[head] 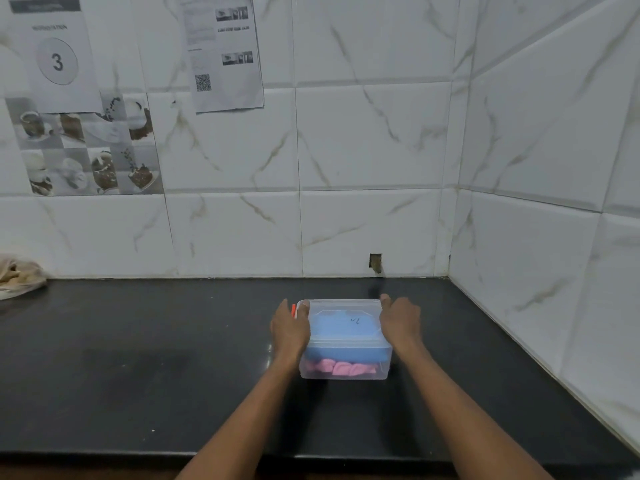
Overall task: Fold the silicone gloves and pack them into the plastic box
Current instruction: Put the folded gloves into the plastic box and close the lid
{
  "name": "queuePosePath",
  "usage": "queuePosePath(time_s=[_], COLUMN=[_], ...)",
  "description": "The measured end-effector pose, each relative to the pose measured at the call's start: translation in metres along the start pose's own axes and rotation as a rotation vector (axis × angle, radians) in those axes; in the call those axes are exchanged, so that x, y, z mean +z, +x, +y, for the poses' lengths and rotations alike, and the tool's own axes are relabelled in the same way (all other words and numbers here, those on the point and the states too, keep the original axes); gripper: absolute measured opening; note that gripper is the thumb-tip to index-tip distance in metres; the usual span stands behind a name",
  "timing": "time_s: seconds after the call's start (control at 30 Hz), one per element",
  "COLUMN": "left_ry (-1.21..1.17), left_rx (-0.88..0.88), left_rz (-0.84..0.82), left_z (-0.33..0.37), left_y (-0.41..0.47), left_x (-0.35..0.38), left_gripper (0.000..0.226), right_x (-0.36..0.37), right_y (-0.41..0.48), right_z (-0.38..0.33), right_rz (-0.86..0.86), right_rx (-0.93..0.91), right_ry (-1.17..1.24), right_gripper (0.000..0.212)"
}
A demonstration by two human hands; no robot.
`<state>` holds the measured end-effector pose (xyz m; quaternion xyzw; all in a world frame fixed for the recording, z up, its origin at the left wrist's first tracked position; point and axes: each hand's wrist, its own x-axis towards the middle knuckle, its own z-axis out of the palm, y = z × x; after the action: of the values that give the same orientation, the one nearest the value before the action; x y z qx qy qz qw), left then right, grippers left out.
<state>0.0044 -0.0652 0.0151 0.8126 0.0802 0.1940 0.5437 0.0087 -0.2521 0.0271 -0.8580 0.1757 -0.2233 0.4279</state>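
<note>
plastic box [385, 368] lidded on black counter [138, 358] near the wall corner, blue glove [346, 353] over pink glove [341, 368] inside | left hand [289, 329] and right hand [400, 322] clasp its two sides, thumbs on lid [341, 303], probably to press it closed | lid scribble unreadable; wall sheet [57, 60] shows "3"
</note>
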Motion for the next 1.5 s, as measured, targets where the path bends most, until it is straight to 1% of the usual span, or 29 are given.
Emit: queuePosePath(time_s=[0.03,0.07,0.13,0.2,0.27,0.33,0.4,0.47,0.53,0.63,0.73,0.93,1.03,1.1,1.17,1.23,1.27,1.33,1.4,1.47,1.5], left_ry=[-0.049,-0.059,0.056,0.156,0.160,0.145,0.134,0.122,0.129,0.142,0.154,0.012,0.013,-0.001,-0.027,-0.116,-0.129,-0.028,0.162,0.248,0.235], left_rx=[0.065,0.141,0.290,0.386,0.416,0.434,0.421,0.394,0.394,0.408,0.398,0.260,0.227,0.221,0.191,0.140,0.151,0.232,0.325,0.336,0.320], left_rz=[-0.051,-0.099,-0.172,-0.230,-0.263,-0.219,-0.158,-0.122,-0.108,-0.125,-0.153,-0.180,-0.184,-0.200,-0.198,-0.214,-0.227,-0.262,-0.284,-0.323,-0.353], left_z=[-0.003,-0.007,-0.022,-0.040,-0.048,-0.050,-0.048,-0.049,-0.051,-0.050,-0.046,-0.039,-0.037,-0.039,-0.037,-0.034,-0.033,-0.036,-0.042,-0.045,-0.043], left_y=[-0.005,-0.010,-0.018,-0.028,-0.038,-0.043,-0.044,-0.042,-0.039,-0.026,0.002,0.073,0.108,0.134,0.159,0.180,0.189,0.202,0.211,0.218,0.220], left_x=[-0.007,-0.015,-0.028,-0.035,-0.036,-0.031,-0.024,-0.018,-0.013,-0.011,-0.005,0.027,0.045,0.058,0.071,0.081,0.084,0.089,0.092,0.094,0.094], left_gripper=[0.057,0.065,0.072,0.069,0.059,0.047,0.040,0.038,0.039,0.041,0.043,0.051,0.050,0.041,0.034,0.037,0.042,0.050,0.056,0.058,0.054], right_x=[-0.007,-0.014,-0.027,-0.035,-0.035,-0.031,-0.026,-0.022,-0.019,-0.016,-0.003,0.034,0.053,0.069,0.084,0.097,0.102,0.109,0.114,0.116,0.118], right_y=[-0.008,-0.018,-0.035,-0.051,-0.062,-0.069,-0.070,-0.066,-0.057,-0.038,-0.011,0.051,0.084,0.105,0.126,0.149,0.159,0.173,0.183,0.190,0.194], right_z=[0.002,0.005,0.015,0.027,0.037,0.042,0.040,0.036,0.035,0.034,0.028,0.010,0.006,0.006,0.005,0.004,0.004,0.002,0.000,-0.003,-0.004], right_rz=[0.007,0.000,-0.052,-0.125,-0.165,-0.161,-0.166,-0.186,-0.199,-0.221,-0.248,-0.263,-0.257,-0.257,-0.265,-0.273,-0.279,-0.302,-0.315,-0.333,-0.335], right_rx=[-0.009,-0.060,-0.235,-0.344,-0.332,-0.309,-0.296,-0.249,-0.237,-0.278,-0.271,-0.274,-0.288,-0.275,-0.228,-0.194,-0.174,-0.088,-0.012,0.039,0.056], right_ry=[0.069,0.074,0.018,-0.035,-0.112,-0.117,-0.070,0.000,-0.024,-0.128,-0.161,-0.111,-0.095,-0.061,0.048,0.145,0.177,0.267,0.325,0.377,0.391], right_gripper=[0.041,0.047,0.057,0.059,0.056,0.047,0.042,0.041,0.041,0.041,0.042,0.039,0.038,0.038,0.037,0.037,0.037,0.039,0.041,0.042,0.041])
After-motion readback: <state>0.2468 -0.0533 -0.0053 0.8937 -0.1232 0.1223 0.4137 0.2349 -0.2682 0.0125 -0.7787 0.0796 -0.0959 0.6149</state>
